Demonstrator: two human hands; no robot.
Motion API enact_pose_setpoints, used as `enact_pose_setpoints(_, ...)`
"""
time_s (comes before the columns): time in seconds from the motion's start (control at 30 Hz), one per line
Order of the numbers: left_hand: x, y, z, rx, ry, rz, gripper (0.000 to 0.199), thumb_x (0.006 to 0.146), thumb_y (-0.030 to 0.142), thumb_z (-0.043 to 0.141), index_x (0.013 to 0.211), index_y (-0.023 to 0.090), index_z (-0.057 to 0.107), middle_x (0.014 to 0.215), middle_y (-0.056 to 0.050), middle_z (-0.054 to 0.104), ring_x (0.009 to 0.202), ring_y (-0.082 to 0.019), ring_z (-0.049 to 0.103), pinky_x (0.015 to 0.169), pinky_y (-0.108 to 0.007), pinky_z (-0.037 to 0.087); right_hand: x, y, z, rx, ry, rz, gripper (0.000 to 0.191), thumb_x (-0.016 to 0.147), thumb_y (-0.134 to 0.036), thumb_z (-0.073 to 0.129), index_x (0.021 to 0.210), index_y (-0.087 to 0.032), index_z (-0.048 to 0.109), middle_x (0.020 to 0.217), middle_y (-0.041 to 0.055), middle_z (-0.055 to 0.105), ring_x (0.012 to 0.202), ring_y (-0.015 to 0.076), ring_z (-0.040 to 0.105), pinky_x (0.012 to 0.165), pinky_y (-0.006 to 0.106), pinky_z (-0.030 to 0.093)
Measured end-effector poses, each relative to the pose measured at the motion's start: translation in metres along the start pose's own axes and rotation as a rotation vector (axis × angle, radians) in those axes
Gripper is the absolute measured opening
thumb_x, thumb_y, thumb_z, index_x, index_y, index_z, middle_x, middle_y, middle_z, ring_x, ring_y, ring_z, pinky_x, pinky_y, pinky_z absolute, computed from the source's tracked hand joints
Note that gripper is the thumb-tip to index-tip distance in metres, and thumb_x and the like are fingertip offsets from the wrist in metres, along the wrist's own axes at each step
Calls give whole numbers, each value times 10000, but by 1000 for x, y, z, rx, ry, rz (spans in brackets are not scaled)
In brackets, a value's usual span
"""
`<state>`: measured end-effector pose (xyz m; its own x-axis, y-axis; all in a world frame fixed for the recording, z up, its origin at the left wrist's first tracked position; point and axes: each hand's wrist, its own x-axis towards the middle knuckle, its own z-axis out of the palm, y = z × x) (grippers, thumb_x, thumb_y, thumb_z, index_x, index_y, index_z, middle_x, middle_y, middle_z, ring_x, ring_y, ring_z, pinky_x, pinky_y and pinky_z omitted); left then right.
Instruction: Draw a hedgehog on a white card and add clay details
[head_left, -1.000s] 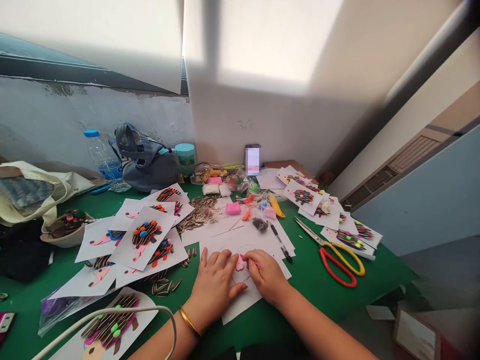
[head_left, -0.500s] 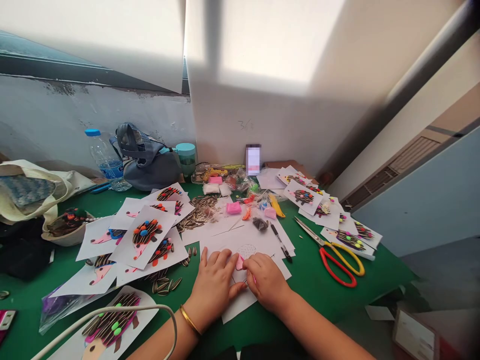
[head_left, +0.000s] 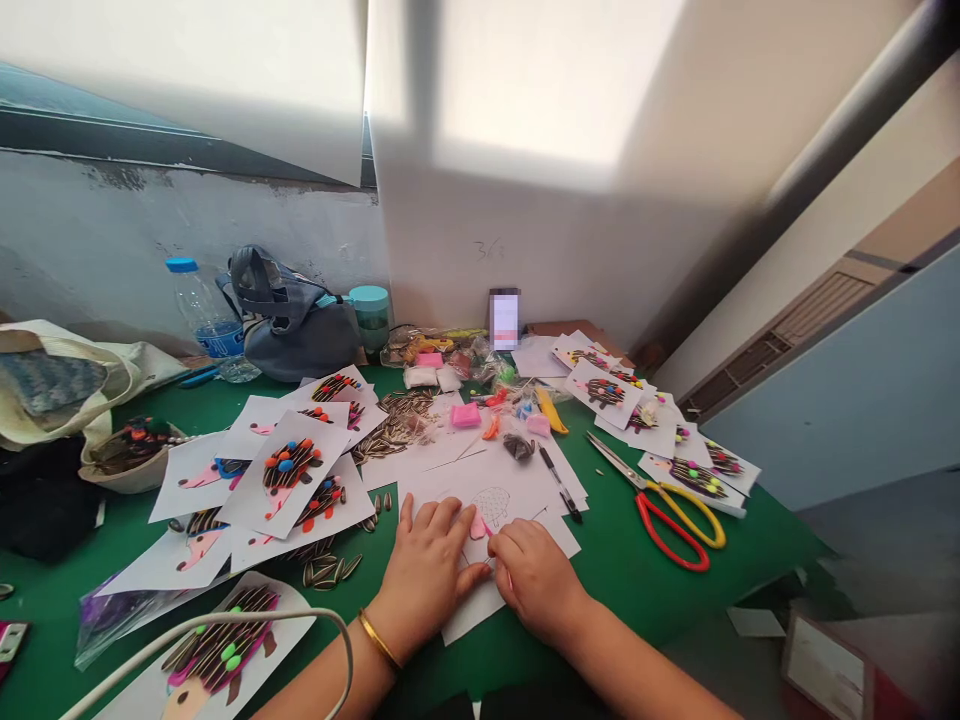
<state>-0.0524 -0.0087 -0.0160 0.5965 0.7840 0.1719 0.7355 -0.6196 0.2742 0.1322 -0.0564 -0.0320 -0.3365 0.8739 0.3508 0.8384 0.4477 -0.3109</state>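
My left hand (head_left: 431, 560) lies spread on a white sheet (head_left: 466, 620), its fingertips beside a small piece of pink clay (head_left: 478, 524). Pencil lines on the sheet form a rounded, scale-patterned drawing (head_left: 492, 505) above the clay. My right hand (head_left: 536, 575) is curled just right of the clay, fingers pressed together; a bit of pink shows at them, but what they hold is too small to name. A black pen (head_left: 559, 482) rests to the right on the paper. Sunflower seeds (head_left: 397, 425) are heaped beyond my left hand.
Red-and-yellow scissors (head_left: 667, 505) lie open at the right. Hedgehog pictures (head_left: 289, 470) are piled at the left, more (head_left: 697, 478) at the right. Clay packets (head_left: 465, 415), a phone (head_left: 505, 320), a cup (head_left: 370, 315), a bag (head_left: 300, 325) and a bottle (head_left: 214, 320) stand or lie behind. A cable (head_left: 255, 614) crosses the lower left.
My right hand has shifted slightly down and right from the pink clay, so more of the drawing shows. My left hand keeps its place on the sheet.
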Motion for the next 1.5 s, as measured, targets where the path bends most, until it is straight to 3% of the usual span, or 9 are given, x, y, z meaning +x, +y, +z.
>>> enact_pose_setpoints(0.27,0,1,0,3,15,7,563,837,519,620,1321,250,520,1264,-72,579,1156,-285,515,1143,-613,178,-2,0,1,16,7,5,173,811,-66,442,846,-183,565,777,43,580,745,196,487,686,325,355)
enact_pose_setpoints(0.43,0,1,-2,9,13,14,537,822,460,664,1312,286,530,1252,-61,578,1144,-284,519,1127,-633,197,-2,1,-9,221,31,84,175,870,-118,406,859,-189,565,791,44,592,767,193,524,710,330,401)
enact_pose_setpoints(0.67,0,1,-5,0,18,18,443,813,455,680,1232,336,599,1248,-53,589,1145,-278,532,1126,-633,205,9,12,-20,443,32,231,294,955,-205,384,1176,-223,576,944,45,672,882,188,606,807,339,475)
enact_pose_setpoints(0.9,0,1,-4,-8,31,16,443,804,449,691,1225,342,608,1242,-54,597,1135,-280,536,1120,-638,220,26,26,-10,498,60,318,199,884,-161,498,969,-226,666,949,33,682,918,185,624,838,337,498)
enact_pose_setpoints(1.13,-1,1,-5,-6,27,14,436,806,438,690,1223,340,609,1241,-52,597,1129,-281,534,1120,-638,219,28,32,-10,576,70,269,233,904,-159,484,1006,-238,678,981,43,670,946,180,621,852,332,502)
enact_pose_setpoints(1.5,0,0,-5,-17,47,25,422,812,424,686,1218,336,614,1233,-59,596,1131,-285,532,1111,-644,230,31,31,-9,514,58,286,193,928,-176,464,961,-210,652,948,50,654,915,180,607,826,328,492)
